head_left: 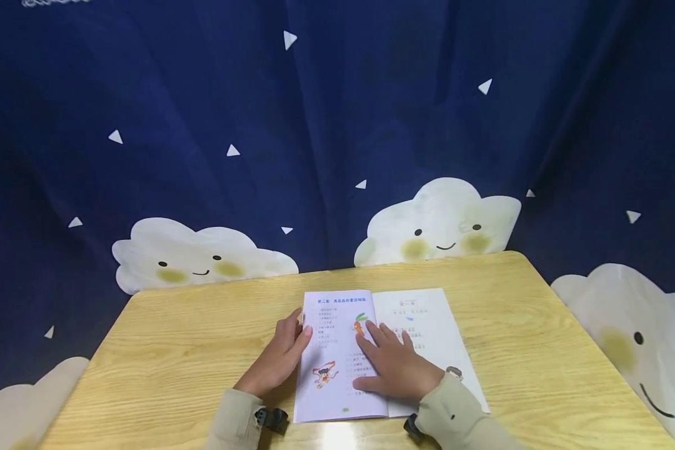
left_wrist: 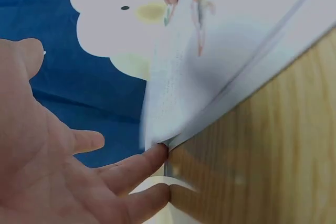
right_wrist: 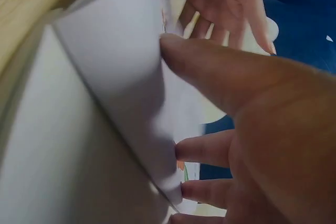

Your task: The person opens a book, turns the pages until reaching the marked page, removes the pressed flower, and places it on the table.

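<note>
An open booklet point(head_left: 337, 356) lies flat on the wooden table, with a lilac left page and a white right page point(head_left: 424, 306). The left page carries Chinese print, a carrot drawing and a small cartoon figure. At the booklet's left edge is my left hand point(head_left: 278, 356); in the left wrist view that hand point(left_wrist: 58, 166) has extended fingers, with two fingertips at the page edge and tabletop. My right hand point(head_left: 402, 369) rests across the fold with spread fingers, its fingertips on the left page. The right wrist view shows this hand point(right_wrist: 278, 114) touching the page with thumb and fingers.
The pale wooden table point(head_left: 174, 369) extends to both sides of the booklet. Behind it hangs a dark blue curtain point(head_left: 202, 94) with white triangles and smiling clouds. Small black devices point(head_left: 272, 420) sit at both wrists.
</note>
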